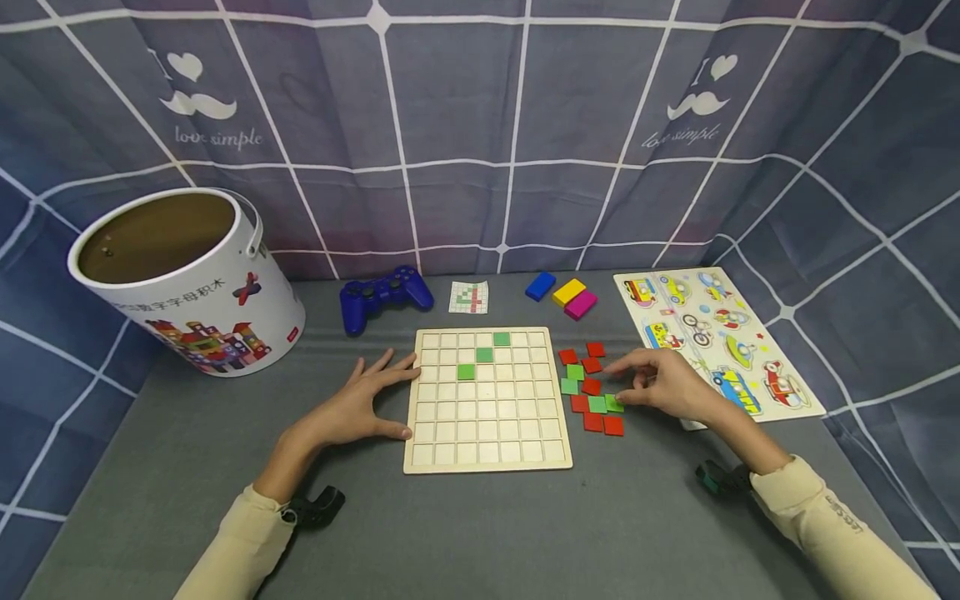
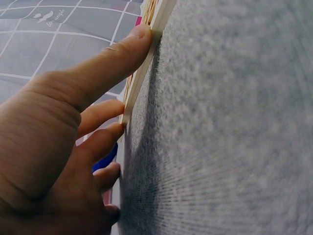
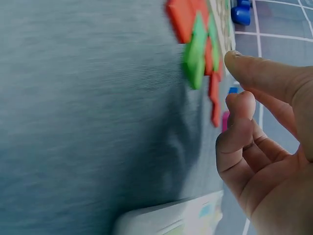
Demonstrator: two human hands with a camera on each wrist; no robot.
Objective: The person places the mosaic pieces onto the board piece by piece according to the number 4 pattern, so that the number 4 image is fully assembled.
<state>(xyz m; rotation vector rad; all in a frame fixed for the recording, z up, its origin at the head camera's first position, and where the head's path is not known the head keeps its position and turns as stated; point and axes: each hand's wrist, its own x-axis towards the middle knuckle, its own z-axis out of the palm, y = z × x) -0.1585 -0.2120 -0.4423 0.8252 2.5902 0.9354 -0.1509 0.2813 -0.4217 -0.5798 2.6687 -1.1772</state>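
From the head, the left hand is spread, thumb and fingertips at the edge of the wooden board, which lies between both hands. The right hand has loosely bent fingers beside the green tiles and red tiles, between it and the board. A game controller sits beyond the left hand. From the left wrist, the thumb touches the board's edge. From the right wrist, thumb and forefinger stand apart, holding nothing, near the tiles.

Soft, diffuse light, tiles blurred in right wrist view, broad shadow across gray tabletop
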